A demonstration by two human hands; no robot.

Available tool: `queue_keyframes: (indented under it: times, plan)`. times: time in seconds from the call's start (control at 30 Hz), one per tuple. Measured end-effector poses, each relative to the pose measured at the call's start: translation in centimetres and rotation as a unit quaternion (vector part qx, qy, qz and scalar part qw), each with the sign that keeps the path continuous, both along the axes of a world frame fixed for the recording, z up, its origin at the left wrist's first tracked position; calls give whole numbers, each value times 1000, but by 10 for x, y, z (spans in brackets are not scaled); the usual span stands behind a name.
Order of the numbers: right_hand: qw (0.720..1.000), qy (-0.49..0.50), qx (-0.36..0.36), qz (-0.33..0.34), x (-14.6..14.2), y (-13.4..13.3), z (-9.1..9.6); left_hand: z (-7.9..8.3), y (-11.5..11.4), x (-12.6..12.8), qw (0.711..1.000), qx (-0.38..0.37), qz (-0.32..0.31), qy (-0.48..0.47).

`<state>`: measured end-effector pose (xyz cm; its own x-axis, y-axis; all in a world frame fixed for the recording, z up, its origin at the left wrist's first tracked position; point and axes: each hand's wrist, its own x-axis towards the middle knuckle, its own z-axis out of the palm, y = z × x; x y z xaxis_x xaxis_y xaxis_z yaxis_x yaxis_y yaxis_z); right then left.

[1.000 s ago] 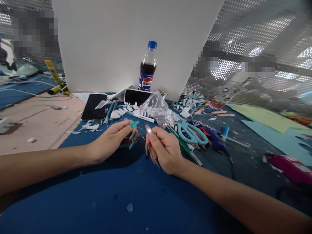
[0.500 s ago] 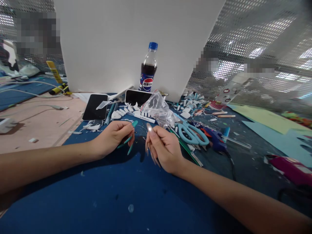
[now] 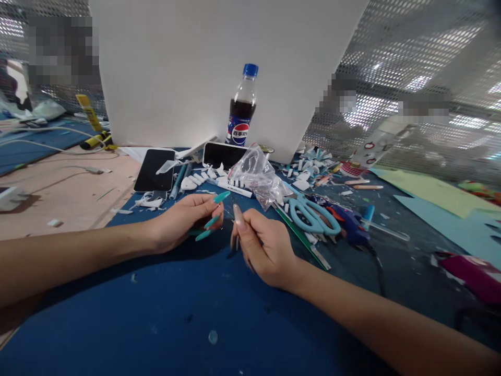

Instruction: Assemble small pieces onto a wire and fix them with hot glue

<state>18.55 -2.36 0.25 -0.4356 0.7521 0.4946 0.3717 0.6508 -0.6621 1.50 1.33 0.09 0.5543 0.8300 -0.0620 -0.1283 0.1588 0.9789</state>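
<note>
Left hand (image 3: 191, 220), right hand (image 3: 268, 243) apart, both curled; cannot tell whether either pinches anything; plastic bag (image 3: 258, 172) beyond right hand, beside marker (image 3: 239, 190); bag likely light, limp, slippery; best gripped at top edge.

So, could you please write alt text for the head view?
The left hand, teal-nailed, and right hand, pale-nailed, are close but apart over a blue table; anything held is unclear. Beyond are a plastic bag, scissors and a cola bottle.
</note>
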Motion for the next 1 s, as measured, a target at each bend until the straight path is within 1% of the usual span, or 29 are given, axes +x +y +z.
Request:
queue_keyframes:
  times: [0.23,0.8,1.0]
  plan:
    - [1000,-14,23,5,1,2,-2,0,1,1,1000,-8,3,-1]
    - [1000,-4,1,-2,0,0,-1,-1,1,1,1000,4,5,11]
    - [1000,-13,7,-2,0,1,0,0,1,2,1000,-2,12,10]
